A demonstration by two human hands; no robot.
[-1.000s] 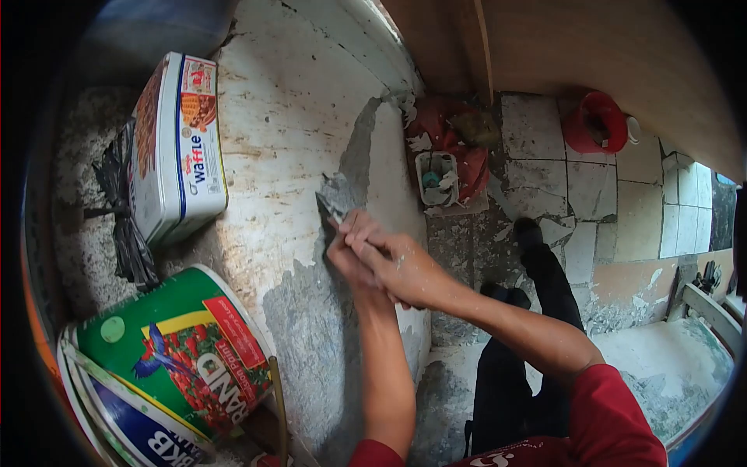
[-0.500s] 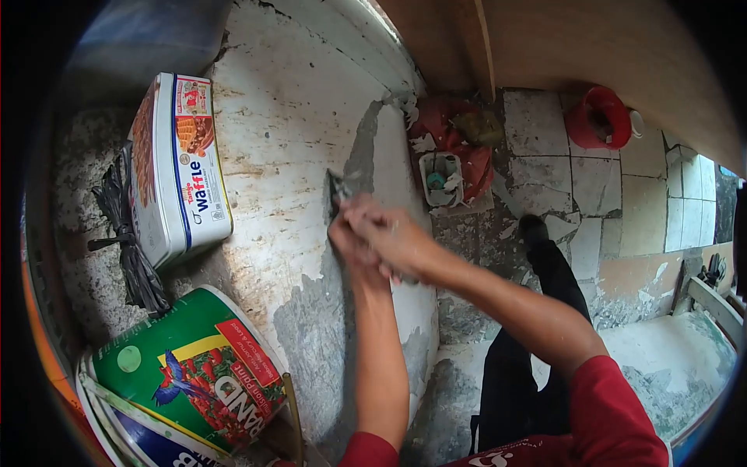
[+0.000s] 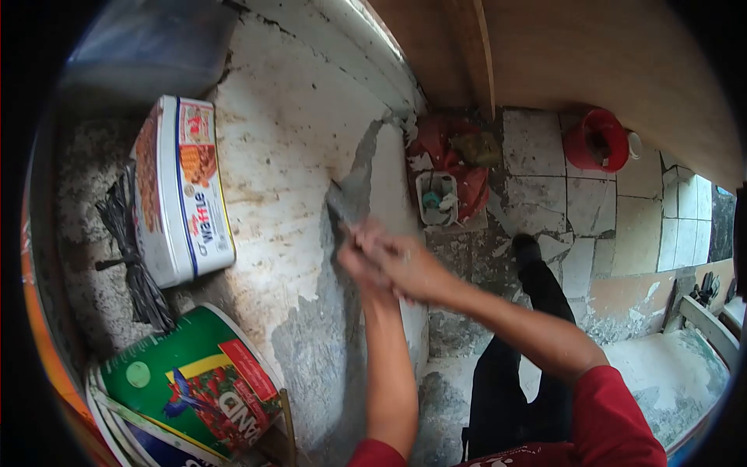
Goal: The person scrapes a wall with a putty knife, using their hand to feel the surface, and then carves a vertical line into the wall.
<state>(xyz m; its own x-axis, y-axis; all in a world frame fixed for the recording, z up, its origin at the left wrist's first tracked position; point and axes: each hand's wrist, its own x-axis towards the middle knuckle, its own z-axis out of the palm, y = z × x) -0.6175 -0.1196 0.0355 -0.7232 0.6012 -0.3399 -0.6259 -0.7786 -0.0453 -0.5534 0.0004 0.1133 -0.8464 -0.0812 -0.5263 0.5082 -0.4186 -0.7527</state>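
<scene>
Both my hands are closed together around the handle of a scraper (image 3: 340,206), its flat blade against a white painted surface (image 3: 268,187). The blade lies where white paint meets an exposed grey patch (image 3: 311,335). My left hand (image 3: 362,268) is below, partly covered by my right hand (image 3: 408,263), which grips from the right. Motion blurs the fingers, and most of the handle is hidden inside them.
Left stand a waffle tin (image 3: 187,194), a bundle of black plastic strips (image 3: 128,249) and a green paint bucket (image 3: 148,366). On the tiled floor are a white tub (image 3: 437,198), a red plastic bag (image 3: 475,187) and a red bucket (image 3: 595,140). Wooden boarding (image 3: 576,47) rises behind.
The camera view has tilted, so the surroundings sit lower in the picture. My hands remain together on the scraper, near the same paint edge.
</scene>
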